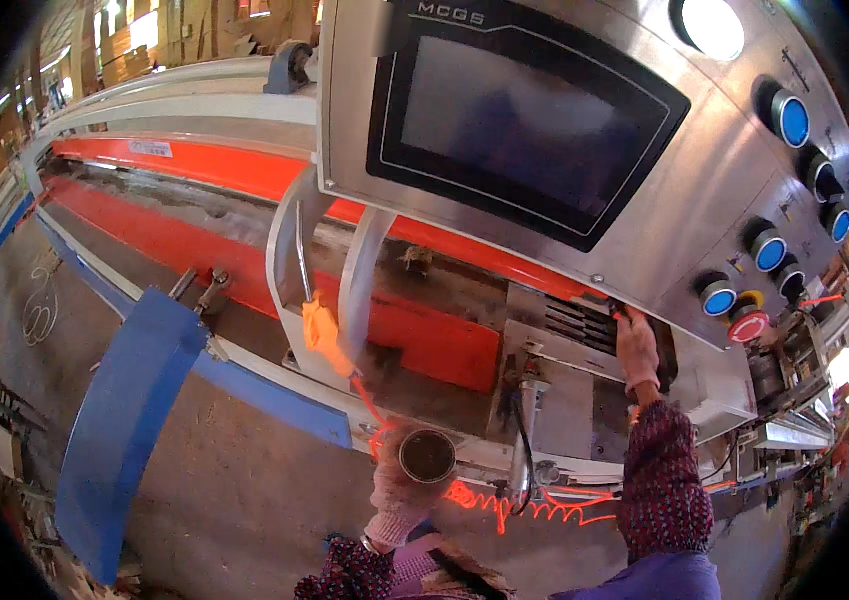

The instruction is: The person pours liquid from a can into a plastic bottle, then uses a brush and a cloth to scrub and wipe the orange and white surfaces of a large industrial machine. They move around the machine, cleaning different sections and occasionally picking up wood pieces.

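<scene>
My left hand (400, 492), in a pale knitted glove, is low in the middle and closed around a round, can-like container (428, 456) with a dark inside. Under the lower edge of the control panel (635, 225), my right hand (637, 352) reaches into the machine beside a row of dark metal slots (583, 325). Its fingers are bent together at a small dark thing with a reddish spot, too small to name. An orange air blow gun (323, 330) with a long metal nozzle leans on a white bracket, left of the panel.
The panel carries a dark touchscreen (525, 120), blue push buttons (770, 250) and a red emergency stop (748, 322). A coiled orange hose (505, 500) runs along the machine's front. A metal cylinder (528, 430) stands between my arms. A blue guard (130, 430) juts out at left.
</scene>
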The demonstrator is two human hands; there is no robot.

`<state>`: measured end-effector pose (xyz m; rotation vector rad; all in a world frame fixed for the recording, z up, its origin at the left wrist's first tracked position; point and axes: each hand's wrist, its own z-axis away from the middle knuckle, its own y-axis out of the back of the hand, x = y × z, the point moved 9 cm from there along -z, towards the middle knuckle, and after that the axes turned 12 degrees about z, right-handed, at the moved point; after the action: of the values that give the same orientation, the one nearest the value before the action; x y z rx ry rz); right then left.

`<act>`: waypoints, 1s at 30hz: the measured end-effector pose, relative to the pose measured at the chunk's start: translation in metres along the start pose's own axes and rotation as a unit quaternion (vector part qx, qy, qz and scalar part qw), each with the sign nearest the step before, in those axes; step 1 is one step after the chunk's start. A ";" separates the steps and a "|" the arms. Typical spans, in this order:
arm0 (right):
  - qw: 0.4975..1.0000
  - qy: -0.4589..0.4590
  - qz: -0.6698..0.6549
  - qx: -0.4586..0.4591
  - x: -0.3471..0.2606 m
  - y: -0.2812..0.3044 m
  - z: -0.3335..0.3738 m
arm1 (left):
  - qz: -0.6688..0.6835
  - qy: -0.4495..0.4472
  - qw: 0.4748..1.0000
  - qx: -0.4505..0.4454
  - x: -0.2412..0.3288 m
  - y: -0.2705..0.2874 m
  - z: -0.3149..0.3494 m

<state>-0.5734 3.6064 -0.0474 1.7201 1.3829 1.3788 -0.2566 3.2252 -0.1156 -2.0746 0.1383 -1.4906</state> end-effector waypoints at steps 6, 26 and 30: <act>0.981 0.014 -0.124 -0.145 -0.127 0.025 0.055 | -0.106 0.002 0.993 -0.049 -0.004 0.000 -0.005; 0.960 0.090 -0.250 -0.090 -0.362 0.075 -0.094 | -0.232 0.081 0.969 0.008 -0.043 0.002 -0.097; 0.947 0.045 -0.296 -0.118 -0.382 0.097 -0.086 | -0.260 0.135 0.954 0.061 -0.023 0.011 -0.097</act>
<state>-0.5981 3.2051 -0.0788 0.9790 1.5433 1.2178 -0.3495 3.1877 -0.1200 -1.8806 -0.4197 -2.0340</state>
